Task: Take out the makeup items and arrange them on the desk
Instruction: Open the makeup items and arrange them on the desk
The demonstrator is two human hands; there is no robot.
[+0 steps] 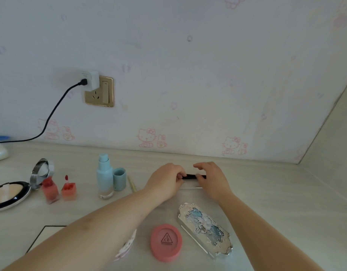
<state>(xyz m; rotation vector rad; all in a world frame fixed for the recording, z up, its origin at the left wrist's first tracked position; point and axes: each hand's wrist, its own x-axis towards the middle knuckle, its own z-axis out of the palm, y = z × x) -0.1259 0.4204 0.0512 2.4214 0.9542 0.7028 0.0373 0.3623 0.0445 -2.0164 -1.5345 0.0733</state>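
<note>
Pink round compact (pixel 166 242), pale-blue bottle (pixel 104 177), red lip tints (pixel 50 189), pink-kitten-patterned wallpaper (pixel 188 75).

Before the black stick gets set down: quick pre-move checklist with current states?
1. Black stick gripped at both ends by the left hand and the right hand: ok.
2. Stick capped or open: cannot tell, fingers cover both ends.
3. Bare desk to the right of the hands for placing: ok.
4. Blue pump bottle upright, its cap standing beside it, apart from the hands: ok.
5. Pink round compact and ornate palette lying flat, nearer than the hands: ok.
6. Open powder compact clear of the arms: ok.
</note>
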